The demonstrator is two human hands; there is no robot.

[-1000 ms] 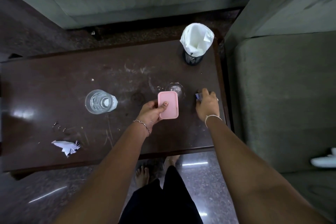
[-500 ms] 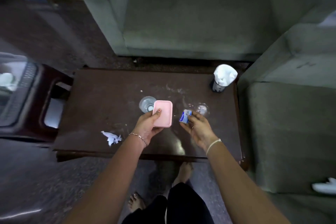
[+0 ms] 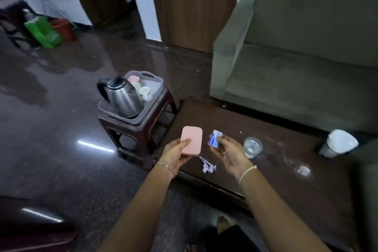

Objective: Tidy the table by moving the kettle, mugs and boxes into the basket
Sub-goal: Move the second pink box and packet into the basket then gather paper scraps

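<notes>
My left hand (image 3: 176,152) grips a flat pink box (image 3: 191,141) above the left end of the dark table (image 3: 272,172). A small blue and white box (image 3: 214,138) is pinched in the fingers of my right hand (image 3: 230,152). To the upper left a clear basket (image 3: 152,86) rests on a dark stool (image 3: 141,131). Inside it stand a steel kettle (image 3: 122,97), white mugs (image 3: 144,90) and another pink box (image 3: 133,78).
On the table are a glass of water (image 3: 252,147), a second glass (image 3: 302,170), a torn scrap of paper (image 3: 208,166) and a dark cup holding white paper (image 3: 338,143). A green sofa (image 3: 302,57) stands behind the table. Shiny dark floor lies left.
The view has swung left and up, bringing the stool and basket into sight. Both hands have lifted their boxes off the table and carried them toward its left end.
</notes>
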